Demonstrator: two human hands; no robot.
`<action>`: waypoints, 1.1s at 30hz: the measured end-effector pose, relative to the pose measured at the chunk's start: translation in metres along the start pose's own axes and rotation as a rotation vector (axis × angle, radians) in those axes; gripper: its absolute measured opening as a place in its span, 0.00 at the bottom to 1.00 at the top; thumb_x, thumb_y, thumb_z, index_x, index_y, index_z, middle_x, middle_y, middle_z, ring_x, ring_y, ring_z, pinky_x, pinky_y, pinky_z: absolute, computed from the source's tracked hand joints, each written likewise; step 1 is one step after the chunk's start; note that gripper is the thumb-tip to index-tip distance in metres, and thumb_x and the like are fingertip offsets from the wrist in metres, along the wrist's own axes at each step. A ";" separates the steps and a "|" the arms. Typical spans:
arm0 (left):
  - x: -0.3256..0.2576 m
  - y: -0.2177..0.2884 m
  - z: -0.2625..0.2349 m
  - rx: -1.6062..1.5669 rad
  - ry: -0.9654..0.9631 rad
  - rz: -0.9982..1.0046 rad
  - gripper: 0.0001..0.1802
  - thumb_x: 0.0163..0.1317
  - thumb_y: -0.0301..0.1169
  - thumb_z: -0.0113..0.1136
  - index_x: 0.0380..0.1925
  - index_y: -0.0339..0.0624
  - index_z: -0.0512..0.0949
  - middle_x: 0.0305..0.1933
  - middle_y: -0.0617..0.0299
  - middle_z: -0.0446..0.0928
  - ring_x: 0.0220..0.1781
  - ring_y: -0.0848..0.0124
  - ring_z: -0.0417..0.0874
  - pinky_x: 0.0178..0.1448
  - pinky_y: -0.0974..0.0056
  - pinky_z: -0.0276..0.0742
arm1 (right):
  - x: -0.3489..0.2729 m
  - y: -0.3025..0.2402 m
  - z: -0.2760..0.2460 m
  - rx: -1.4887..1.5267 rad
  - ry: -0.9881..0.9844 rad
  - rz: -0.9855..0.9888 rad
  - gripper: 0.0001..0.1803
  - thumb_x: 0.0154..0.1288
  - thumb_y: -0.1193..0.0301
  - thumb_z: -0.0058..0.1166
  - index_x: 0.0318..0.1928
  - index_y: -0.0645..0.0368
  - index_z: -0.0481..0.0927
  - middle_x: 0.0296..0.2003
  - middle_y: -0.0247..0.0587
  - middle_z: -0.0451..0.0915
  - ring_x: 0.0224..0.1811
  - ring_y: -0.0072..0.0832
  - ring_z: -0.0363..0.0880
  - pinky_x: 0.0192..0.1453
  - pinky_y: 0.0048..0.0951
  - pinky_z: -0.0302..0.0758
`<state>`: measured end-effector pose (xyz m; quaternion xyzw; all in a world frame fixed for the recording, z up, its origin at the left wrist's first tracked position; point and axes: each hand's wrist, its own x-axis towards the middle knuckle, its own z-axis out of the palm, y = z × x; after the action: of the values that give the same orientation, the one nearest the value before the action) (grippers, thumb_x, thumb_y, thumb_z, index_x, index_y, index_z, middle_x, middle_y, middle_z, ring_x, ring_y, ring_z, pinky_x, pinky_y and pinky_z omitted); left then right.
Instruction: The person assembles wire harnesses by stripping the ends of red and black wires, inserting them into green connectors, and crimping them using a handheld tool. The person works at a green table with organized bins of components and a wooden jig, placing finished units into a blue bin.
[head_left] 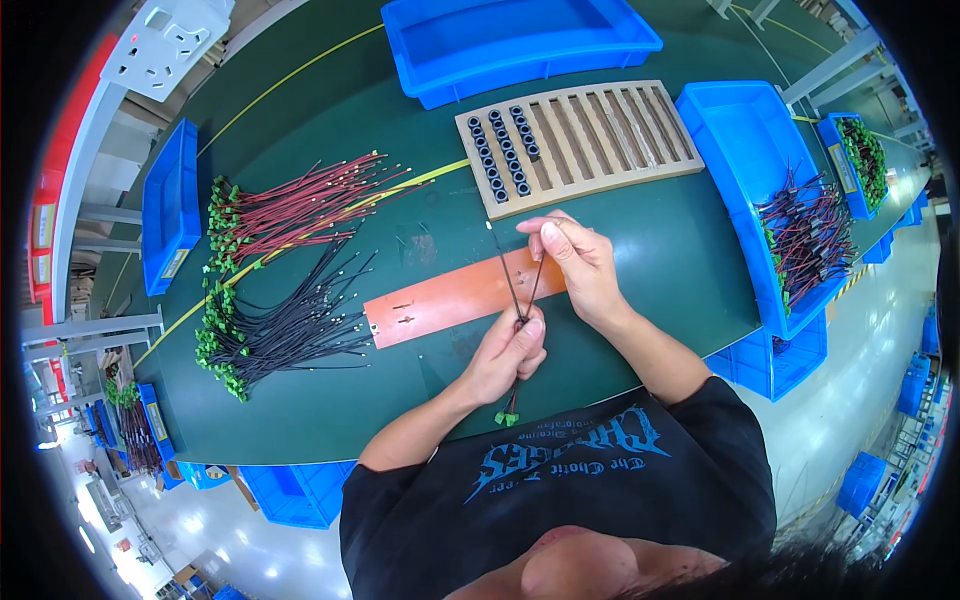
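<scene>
In front of my chest, my left hand is closed round a black wire, and a green connector hangs below that fist. Two dark strands rise from its grip in a narrow V; one ends free at a pale tip. My right hand, higher and to the right, pinches the upper end of the other strand between thumb and fingers. Beneath both hands lies an orange strip with small dark slots, on the green tabletop. Whether anything else sits inside my left fist is hidden.
Bundles of red wires and black wires with green connectors lie left. Beyond my hands stands a slotted tray partly filled with black rings. Blue bins stand behind it, at right holding wired parts, and far left.
</scene>
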<state>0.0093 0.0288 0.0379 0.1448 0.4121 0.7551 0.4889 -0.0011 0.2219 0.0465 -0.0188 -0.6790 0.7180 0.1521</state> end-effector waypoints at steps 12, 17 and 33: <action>0.002 -0.001 -0.006 -0.047 -0.020 -0.103 0.13 0.83 0.44 0.42 0.47 0.46 0.64 0.26 0.71 0.54 0.20 0.80 0.51 0.23 0.70 0.47 | 0.004 -0.013 -0.005 0.296 -0.333 0.470 0.15 0.77 0.70 0.56 0.56 0.65 0.83 0.34 0.34 0.83 0.26 0.13 0.71 0.29 0.17 0.69; 0.004 0.000 -0.010 -0.226 -0.034 -0.020 0.19 0.82 0.51 0.38 0.49 0.46 0.66 0.24 0.68 0.57 0.20 0.78 0.54 0.24 0.70 0.49 | 0.003 -0.007 -0.005 0.270 -0.330 0.389 0.13 0.77 0.70 0.57 0.54 0.64 0.84 0.30 0.31 0.82 0.26 0.12 0.74 0.28 0.17 0.71; 0.009 -0.002 -0.010 -0.159 0.064 0.003 0.23 0.82 0.44 0.43 0.63 0.37 0.70 0.42 0.51 0.82 0.33 0.69 0.80 0.37 0.66 0.77 | 0.001 -0.006 -0.008 0.116 -0.098 0.259 0.18 0.82 0.63 0.49 0.48 0.66 0.84 0.31 0.34 0.82 0.23 0.14 0.74 0.26 0.18 0.70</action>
<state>0.0006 0.0320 0.0286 0.0817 0.3660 0.7905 0.4842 0.0010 0.2298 0.0523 -0.0621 -0.6348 0.7697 0.0258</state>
